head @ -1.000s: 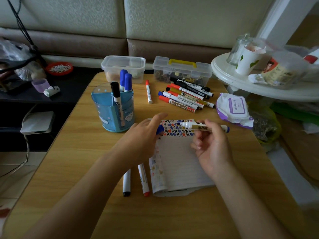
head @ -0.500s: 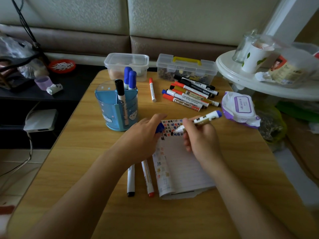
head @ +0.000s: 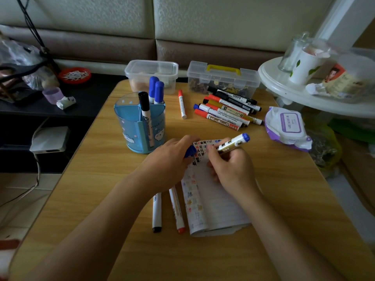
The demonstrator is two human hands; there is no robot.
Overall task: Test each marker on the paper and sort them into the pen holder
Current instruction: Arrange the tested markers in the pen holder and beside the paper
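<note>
Grips blue marker (head: 233,144) in right hand (head: 231,169), fingers clamped; pinches cap (head: 189,152) in left hand (head: 168,159). Could smear wet ink if palm drags across paper (head: 219,199).

One blue plastic pen holder (head: 129,126) held three whiteboard markers (head: 144,102), one black-capped and two blue-capped. One red-capped marker (head: 182,104) lay alone. The heap of markers (head: 225,110) beside it counted at least six; the exact number was unclear. Two more markers (head: 157,211) lay by one lined paper notebook (head: 219,203). The right hand (head: 233,169) held one uncapped white marker (head: 233,144), the left hand (head: 166,161) one loose blue cap (head: 189,153). There were two clear plastic boxes (head: 151,74).
</note>
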